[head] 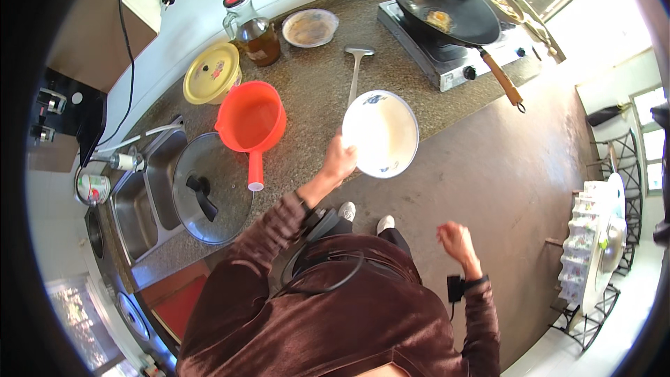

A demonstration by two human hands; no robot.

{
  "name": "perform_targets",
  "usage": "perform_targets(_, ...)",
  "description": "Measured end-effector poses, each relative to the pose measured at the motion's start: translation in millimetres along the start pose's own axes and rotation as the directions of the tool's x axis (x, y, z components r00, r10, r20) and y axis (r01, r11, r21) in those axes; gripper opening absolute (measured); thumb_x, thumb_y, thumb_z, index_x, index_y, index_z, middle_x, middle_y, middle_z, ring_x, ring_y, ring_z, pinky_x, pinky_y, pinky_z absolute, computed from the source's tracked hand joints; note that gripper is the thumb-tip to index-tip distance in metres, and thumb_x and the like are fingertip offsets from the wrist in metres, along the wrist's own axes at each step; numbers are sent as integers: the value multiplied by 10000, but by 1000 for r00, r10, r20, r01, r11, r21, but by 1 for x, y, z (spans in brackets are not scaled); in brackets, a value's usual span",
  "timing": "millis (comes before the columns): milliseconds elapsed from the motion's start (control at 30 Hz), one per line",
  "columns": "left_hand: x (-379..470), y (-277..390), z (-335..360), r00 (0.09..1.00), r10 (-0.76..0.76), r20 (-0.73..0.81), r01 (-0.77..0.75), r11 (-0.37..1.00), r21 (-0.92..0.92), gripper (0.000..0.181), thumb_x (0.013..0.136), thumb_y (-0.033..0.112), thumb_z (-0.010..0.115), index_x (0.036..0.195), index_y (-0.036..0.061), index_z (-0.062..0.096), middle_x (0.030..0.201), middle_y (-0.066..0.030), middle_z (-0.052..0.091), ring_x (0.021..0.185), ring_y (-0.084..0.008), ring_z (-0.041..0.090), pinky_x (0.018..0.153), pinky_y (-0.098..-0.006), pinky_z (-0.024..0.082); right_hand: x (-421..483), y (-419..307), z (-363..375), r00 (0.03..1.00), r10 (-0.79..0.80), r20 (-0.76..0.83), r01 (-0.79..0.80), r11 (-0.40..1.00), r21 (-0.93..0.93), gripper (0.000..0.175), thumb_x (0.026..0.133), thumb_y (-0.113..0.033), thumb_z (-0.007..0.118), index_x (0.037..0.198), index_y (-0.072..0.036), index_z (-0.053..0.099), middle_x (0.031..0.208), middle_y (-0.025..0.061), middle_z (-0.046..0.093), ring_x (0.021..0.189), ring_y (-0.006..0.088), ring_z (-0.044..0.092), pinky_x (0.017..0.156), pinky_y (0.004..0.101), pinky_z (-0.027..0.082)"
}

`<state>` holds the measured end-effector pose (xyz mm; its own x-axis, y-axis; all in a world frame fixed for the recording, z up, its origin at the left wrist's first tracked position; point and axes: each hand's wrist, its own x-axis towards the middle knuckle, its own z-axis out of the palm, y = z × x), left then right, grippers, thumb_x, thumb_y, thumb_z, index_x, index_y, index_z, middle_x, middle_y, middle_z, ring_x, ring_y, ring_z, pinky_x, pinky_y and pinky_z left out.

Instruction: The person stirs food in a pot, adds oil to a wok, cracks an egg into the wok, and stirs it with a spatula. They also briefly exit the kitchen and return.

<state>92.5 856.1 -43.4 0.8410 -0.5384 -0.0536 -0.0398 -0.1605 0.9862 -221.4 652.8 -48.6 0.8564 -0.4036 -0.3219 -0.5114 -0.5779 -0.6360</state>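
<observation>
My left hand grips the near-left rim of a white bowl with blue patterns inside. The bowl is over the counter's front edge, its inside turned up towards me; glare hides detail in it. My right hand hangs above the floor, its fingers curled in with nothing visible in them. Behind the bowl, a metal spatula lies on the counter, its handle partly hidden by the bowl. A fried egg sits in a black wok, which rests on a gas stove.
The wok's wooden handle juts past the counter edge. Left stand a red plastic ladle, a glass lid, a yellow lidded pot, a glass jug and a covered dish. A sink lies far left, a table right.
</observation>
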Motion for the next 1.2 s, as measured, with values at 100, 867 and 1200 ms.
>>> perform_targets(100, -59, 25, -40, 996, -57, -70, 66, 987, 144, 459, 745, -56, 422, 1202, -79, 462, 1027, -278, 591, 994, -353, 603, 835, -373, 488, 108, -26, -17, 952, -302, -47, 278, 920, -275, 142, 862, -156, 525, 818, -27, 566, 701, 201, 606, 692, 412, 594, 603, 488, 467)
perform_targets(867, -176, 10, -9, 528, -297, -796, 204, 954, -221, 570, 712, -78, 348, 1278, -91, 413, 1176, -189, 534, 1032, -233, 549, 834, -286, 469, 218, -200, -94, 177, -959, 223, 983, 159, -97, 193, 719, -145, 635, 811, -71, 483, 727, 95, 542, 560, 320, 568, 476, 420, 440)
perform_targets(1200, 17, -24, 17, 816, -336, -471, 105, 887, -451, 367, 824, -35, 352, 1142, -208, 414, 1041, -291, 574, 810, -376, 664, 585, -432, 628, 26, -62, -314, 986, 84, -144, -28, 935, 355, 168, 849, -175, 593, 786, -20, 581, 678, 40, 551, 551, 111, 566, 469, 250, 453)
